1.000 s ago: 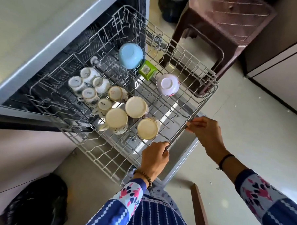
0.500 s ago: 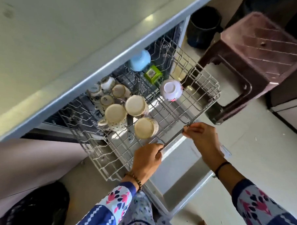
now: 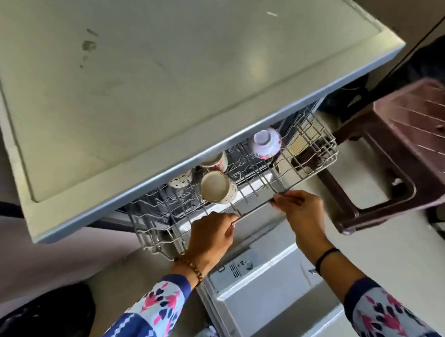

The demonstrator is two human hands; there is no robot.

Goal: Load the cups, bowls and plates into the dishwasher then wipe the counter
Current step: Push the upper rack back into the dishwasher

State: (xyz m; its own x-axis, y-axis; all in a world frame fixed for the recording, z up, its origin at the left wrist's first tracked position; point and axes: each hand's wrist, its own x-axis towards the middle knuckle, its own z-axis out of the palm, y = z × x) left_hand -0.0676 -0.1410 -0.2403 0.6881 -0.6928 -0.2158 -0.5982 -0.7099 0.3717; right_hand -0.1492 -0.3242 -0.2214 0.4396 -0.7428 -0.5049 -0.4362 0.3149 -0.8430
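The upper wire rack (image 3: 310,162) of the dishwasher sits mostly under the pale counter top (image 3: 161,76). My left hand (image 3: 209,239) and my right hand (image 3: 301,213) both grip the rack's front bar (image 3: 254,211). In the part that still shows, a cream cup (image 3: 217,187) lies on its side with its mouth toward me. Behind it are two more cups (image 3: 213,162), half hidden by the counter edge. A white bowl with a pink pattern (image 3: 265,143) rests upside down to the right. The other cups and the blue bowl are hidden inside.
The open dishwasher door (image 3: 270,293) lies flat below my hands. A brown plastic stool (image 3: 404,155) stands close on the right. A black bag (image 3: 42,326) sits on the floor at lower left. Marks and smudges show on the counter top.
The rack has slid inward under the counter with both hands on its front bar. Most cups and the blue bowl have gone out of sight. My view has risen over the counter.
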